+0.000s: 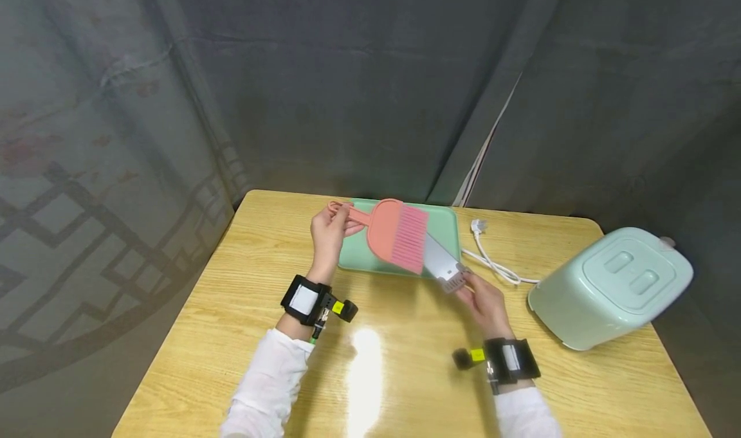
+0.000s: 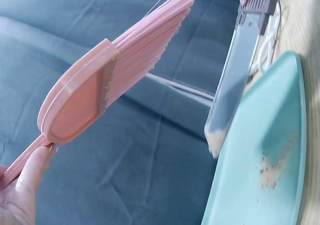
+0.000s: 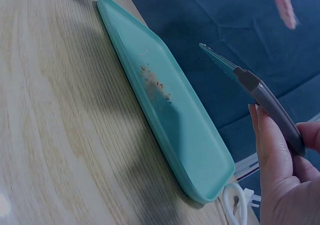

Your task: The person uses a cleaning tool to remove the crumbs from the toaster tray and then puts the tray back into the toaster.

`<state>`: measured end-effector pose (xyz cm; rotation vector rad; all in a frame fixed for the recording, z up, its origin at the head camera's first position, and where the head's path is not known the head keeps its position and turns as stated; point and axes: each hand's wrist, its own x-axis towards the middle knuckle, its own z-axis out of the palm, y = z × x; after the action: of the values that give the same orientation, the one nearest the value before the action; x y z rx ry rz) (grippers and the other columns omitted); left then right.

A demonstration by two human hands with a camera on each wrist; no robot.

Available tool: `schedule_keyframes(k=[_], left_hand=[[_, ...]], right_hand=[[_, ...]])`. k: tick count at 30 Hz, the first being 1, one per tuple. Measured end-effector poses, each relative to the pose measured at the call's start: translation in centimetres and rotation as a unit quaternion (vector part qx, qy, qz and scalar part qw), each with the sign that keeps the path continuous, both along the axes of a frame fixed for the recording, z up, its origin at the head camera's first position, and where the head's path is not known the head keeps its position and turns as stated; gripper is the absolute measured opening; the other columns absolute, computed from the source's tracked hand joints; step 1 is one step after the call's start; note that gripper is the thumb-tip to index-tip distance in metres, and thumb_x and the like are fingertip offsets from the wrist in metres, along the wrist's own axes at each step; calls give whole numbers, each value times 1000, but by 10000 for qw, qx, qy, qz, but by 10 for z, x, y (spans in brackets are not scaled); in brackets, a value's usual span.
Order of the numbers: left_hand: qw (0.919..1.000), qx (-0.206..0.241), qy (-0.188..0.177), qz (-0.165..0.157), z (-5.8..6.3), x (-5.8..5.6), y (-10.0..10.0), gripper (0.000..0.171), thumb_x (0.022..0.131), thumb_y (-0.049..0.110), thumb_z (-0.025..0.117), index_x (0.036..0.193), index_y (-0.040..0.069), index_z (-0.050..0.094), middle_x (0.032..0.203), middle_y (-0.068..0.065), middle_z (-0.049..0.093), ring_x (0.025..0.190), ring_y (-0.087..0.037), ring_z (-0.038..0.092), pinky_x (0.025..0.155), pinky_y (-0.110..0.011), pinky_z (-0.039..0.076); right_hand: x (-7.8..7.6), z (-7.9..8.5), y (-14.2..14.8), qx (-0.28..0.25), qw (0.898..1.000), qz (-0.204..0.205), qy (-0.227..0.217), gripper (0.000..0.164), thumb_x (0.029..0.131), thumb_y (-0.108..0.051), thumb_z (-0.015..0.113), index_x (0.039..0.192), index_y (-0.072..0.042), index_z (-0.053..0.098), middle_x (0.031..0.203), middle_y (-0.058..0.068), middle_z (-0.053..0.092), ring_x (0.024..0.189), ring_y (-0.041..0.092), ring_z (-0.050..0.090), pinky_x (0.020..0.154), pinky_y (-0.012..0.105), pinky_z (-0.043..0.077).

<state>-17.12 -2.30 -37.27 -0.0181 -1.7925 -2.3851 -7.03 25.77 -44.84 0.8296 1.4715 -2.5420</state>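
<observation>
My left hand (image 1: 330, 233) pinches the handle of a pink brush (image 1: 384, 231), holding it up over the left part of a mint-green tray (image 1: 354, 253). The bristles point right. My right hand (image 1: 485, 301) grips the grey end of a metal crumb tray (image 1: 441, 262), tilted down above the green tray. Crumbs (image 2: 216, 141) cling to its low end in the left wrist view. Bristles and crumb tray stand apart there. More crumbs (image 3: 153, 84) lie in a small heap on the green tray, seen in the right wrist view.
A mint-green toaster (image 1: 608, 290) with a lid on top stands at the table's right. Its white cord (image 1: 492, 261) runs beside the green tray to a plug (image 1: 478, 226). Behind the wooden table (image 1: 243, 322) hangs a grey curtain (image 1: 347, 103).
</observation>
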Motion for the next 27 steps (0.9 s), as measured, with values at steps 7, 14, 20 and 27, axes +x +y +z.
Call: schedule_keyframes(k=[7,14,20,27], left_hand=[[9994,-181,-37,-306,0,3,16,23,102,-1,49,107,-20,62,84,-25,73,63,-4,71,67,-26,65],[9984,-240,-156,-478,-3,6,32,25,101,-1,49,108,-21,62,81,-26,72,60,-2,69,66,-24,65],[9974,-347,-76,-624,-4,9,42,26,102,0,50,109,-22,61,87,-32,71,60,0,68,65,-23,65],[9967,-374,-112,-706,-10,10,51,25,102,1,51,109,-21,62,89,-34,70,59,0,68,65,-24,65]], right_hand=[[-1,1,-7,-9,10000,-16,-23,46,106,-8,50,148,4,36,95,-3,73,94,10,72,101,23,55],[-4,5,-15,-14,9999,3,111,46,106,-4,47,148,8,33,94,-3,73,93,9,73,101,22,54],[-4,5,-17,-168,9998,-46,80,30,105,-5,52,135,-3,54,98,-1,73,95,11,73,100,24,56],[-3,5,-22,26,9997,-218,92,16,102,-3,58,115,-6,66,100,1,71,92,14,73,97,26,58]])
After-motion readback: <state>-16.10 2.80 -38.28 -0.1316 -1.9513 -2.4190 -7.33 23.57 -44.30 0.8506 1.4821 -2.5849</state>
